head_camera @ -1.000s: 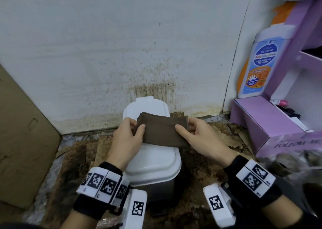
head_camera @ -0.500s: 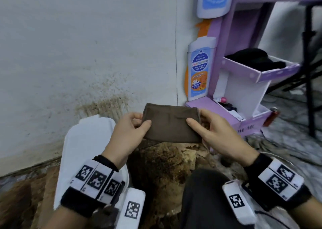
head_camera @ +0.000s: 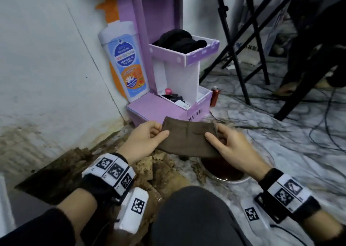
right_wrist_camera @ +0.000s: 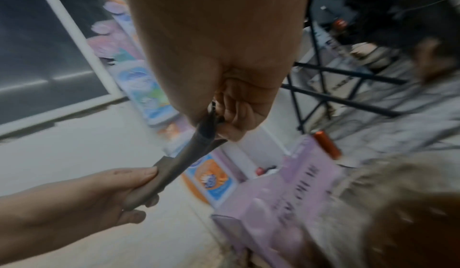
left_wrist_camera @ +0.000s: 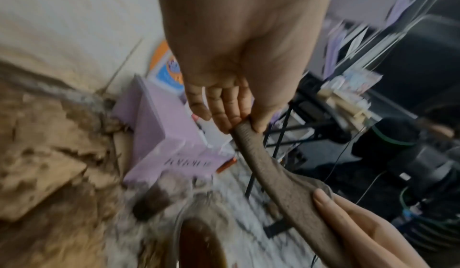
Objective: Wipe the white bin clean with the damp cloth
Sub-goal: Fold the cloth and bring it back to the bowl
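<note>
A folded brown cloth [head_camera: 189, 139] hangs stretched between my two hands at mid-frame. My left hand [head_camera: 162, 130] pinches its left end between thumb and fingers, and my right hand [head_camera: 214, 133] pinches its right end. The cloth is held just above a bowl [head_camera: 234, 181] of brown water on the floor. The left wrist view shows the same pinch of the left hand [left_wrist_camera: 242, 123] on the cloth [left_wrist_camera: 281, 175]. The right wrist view shows the right hand [right_wrist_camera: 216, 122] gripping the cloth [right_wrist_camera: 184, 158]. Only a white sliver at the far left edge [head_camera: 2, 199] may be the bin.
A purple cardboard stand [head_camera: 159, 109] with a big bottle cut-out [head_camera: 127, 66] stands against the wall. A red can [head_camera: 215, 96], black stand legs [head_camera: 239, 58] and cables [head_camera: 299, 114] lie to the right. Soggy brown cardboard [head_camera: 71, 171] covers the floor at left. My knee [head_camera: 196, 217] is below.
Both hands carried the cloth to the right, from over the white bin's lid to above the bowl. The view swung right with them and the bin slid out at the left.
</note>
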A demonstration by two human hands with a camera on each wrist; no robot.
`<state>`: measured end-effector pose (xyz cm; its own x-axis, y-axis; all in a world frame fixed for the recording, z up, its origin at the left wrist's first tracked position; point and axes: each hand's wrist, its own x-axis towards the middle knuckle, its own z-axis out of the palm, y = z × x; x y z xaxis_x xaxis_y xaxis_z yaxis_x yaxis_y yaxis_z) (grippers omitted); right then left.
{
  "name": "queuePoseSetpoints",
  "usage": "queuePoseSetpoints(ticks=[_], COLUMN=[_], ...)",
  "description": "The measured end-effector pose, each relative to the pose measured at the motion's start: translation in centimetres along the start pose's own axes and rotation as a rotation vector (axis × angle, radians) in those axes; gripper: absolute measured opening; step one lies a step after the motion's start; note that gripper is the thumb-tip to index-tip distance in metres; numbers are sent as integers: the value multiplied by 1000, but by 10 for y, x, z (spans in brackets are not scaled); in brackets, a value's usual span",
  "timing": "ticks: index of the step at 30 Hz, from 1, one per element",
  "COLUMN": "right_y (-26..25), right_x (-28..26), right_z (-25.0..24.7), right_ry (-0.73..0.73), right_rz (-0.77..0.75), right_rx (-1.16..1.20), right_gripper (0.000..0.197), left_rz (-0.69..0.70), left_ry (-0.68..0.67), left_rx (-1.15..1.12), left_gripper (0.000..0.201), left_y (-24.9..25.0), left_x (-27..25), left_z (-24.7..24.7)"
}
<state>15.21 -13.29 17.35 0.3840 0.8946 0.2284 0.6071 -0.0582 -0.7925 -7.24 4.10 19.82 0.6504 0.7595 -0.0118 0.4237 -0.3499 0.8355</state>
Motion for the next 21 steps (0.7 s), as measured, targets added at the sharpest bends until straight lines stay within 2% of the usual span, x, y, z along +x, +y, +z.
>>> queuePoseSetpoints(ticks=[5,8,12,15,19,21], right_y=[81,114,156,180,198,206], right_x=[-43,-75,-111,-126,-127,-127], right_z=[3,8,30,47,65,71], right_ry=[89,124,156,183,265,283], right_rz=[170,256,369,419,453,485], right_rx=[-54,-73,-68,-48,-58,-71], right_gripper=[43,31,25,21,30,25], left_rz=[-29,-35,-73,-98,-145,-164], left_ry=[-203,-295,-384,-411,-379,-342], left_rx=[14,13,-23,-34,-9,9], left_gripper=[19,17,18,26,14,12], left_y=[-24,-46,-81,-105,-127,-133], left_x=[34,43,45,46,52,52], left_z=[82,133,186,211,233,243])
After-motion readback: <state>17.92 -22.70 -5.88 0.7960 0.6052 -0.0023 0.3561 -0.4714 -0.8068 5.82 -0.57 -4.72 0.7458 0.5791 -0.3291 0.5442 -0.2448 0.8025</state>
